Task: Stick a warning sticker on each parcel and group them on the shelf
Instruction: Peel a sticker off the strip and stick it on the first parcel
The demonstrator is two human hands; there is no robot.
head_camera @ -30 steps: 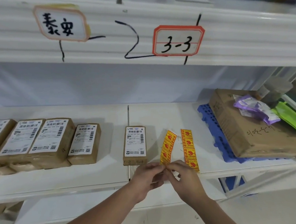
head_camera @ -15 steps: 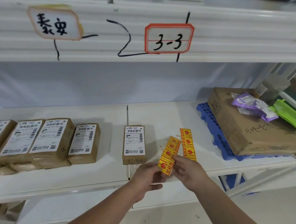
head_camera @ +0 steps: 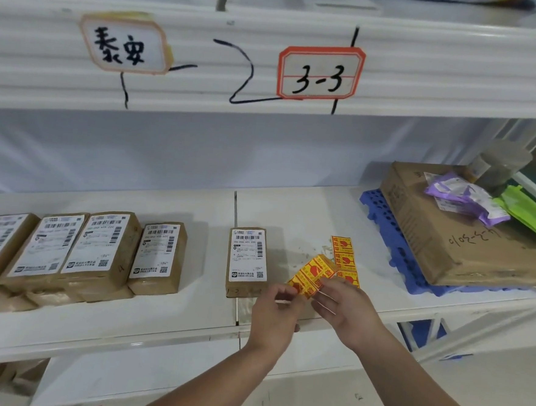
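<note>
Over the white shelf [head_camera: 173,316], left hand [head_camera: 276,312] and right hand [head_camera: 346,308] both pinched the sticker strip [head_camera: 312,273], just beside a parcel [head_camera: 247,258].

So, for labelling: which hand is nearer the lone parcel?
Left. The left hand is by the front right corner of the lone parcel; the right hand is farther right, pinching the sticker strip.

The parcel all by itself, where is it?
Head view: the lone parcel lies on the shelf, right of the grouped parcels, left of the yellow sticker strips.
</note>
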